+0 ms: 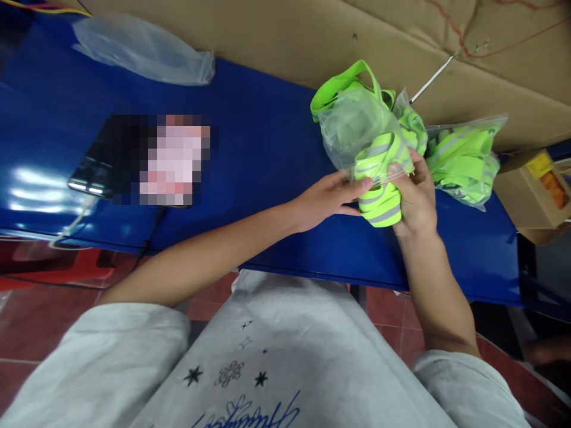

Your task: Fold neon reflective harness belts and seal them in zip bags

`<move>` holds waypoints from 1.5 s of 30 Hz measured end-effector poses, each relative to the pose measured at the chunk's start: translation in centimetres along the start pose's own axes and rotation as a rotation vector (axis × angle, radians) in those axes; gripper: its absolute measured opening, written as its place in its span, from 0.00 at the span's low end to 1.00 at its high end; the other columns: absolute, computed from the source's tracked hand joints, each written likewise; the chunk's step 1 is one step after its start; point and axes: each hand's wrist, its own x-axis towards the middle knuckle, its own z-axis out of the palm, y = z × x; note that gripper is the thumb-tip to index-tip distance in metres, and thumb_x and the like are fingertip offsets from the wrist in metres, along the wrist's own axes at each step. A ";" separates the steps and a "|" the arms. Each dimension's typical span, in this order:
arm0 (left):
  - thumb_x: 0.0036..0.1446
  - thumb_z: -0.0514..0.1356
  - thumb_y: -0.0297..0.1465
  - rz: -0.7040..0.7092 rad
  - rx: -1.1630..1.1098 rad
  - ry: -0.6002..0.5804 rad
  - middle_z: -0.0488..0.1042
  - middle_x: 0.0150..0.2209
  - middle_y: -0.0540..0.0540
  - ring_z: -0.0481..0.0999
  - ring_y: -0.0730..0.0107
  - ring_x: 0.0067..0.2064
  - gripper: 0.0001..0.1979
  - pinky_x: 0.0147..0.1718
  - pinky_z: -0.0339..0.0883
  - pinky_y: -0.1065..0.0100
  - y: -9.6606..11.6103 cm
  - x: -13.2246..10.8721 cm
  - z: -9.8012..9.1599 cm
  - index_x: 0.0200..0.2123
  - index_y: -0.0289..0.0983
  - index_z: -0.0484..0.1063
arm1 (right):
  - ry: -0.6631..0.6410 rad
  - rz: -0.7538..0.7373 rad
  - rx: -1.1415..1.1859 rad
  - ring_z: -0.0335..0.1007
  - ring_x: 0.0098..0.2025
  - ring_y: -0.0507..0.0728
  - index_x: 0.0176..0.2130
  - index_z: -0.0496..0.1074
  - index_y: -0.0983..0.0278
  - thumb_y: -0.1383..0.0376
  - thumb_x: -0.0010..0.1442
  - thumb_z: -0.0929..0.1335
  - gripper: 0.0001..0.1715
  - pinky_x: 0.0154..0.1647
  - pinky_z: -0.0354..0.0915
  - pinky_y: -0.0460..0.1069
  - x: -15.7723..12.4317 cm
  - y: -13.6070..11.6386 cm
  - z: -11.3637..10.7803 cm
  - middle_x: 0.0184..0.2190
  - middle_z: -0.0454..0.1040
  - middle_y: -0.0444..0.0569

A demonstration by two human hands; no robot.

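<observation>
A folded neon yellow-green strap [380,207] with grey reflective stripes pokes out of the mouth of a clear plastic bag [341,134]. My right hand [417,199] is closed around the strap and the bag's edge from the right. At the bag's left edge, my left hand [336,195] pinches the plastic, its thumb against the strap and its other fingers partly hidden behind. Loose neon webbing [332,98] loops behind the bag. Just beyond my right hand lies another bagged strap bundle [414,128], and a further filled bag [464,160] sits to the right.
Both hands are over a blue table [267,142]. A plastic bag [143,50] lies at the back left, near a dark phone-like device [100,157] with a partly blurred surface. Cardboard [276,35] lines the back. An open cardboard box [530,190] stands at the right.
</observation>
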 end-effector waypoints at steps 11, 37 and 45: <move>0.45 0.82 0.45 0.099 0.162 0.050 0.85 0.55 0.41 0.84 0.52 0.57 0.37 0.56 0.80 0.55 0.8 -0.1 0.1 0.56 0.39 0.80 | 0.203 -0.317 -0.061 0.80 0.58 0.68 0.54 0.80 0.52 0.51 0.62 0.80 0.23 0.65 0.75 0.67 -1.2 -2.5 1.0 0.54 0.82 0.52; 0.56 0.76 0.51 0.410 0.139 0.176 0.80 0.62 0.44 0.75 0.50 0.70 0.37 0.76 0.60 0.49 1.4 0.2 0.6 0.64 0.43 0.75 | -0.055 0.012 0.155 0.81 0.59 0.66 0.54 0.76 0.53 0.39 0.52 0.82 0.39 0.66 0.77 0.66 -1.7 -1.1 2.1 0.53 0.83 0.50; 0.53 0.77 0.53 0.308 0.181 0.161 0.78 0.66 0.38 0.73 0.44 0.71 0.40 0.76 0.60 0.43 -1.0 0.8 0.5 0.63 0.39 0.75 | 0.030 0.144 0.299 0.79 0.59 0.63 0.46 0.71 0.55 0.44 0.51 0.83 0.34 0.69 0.73 0.64 -2.2 -1.5 3.4 0.51 0.81 0.47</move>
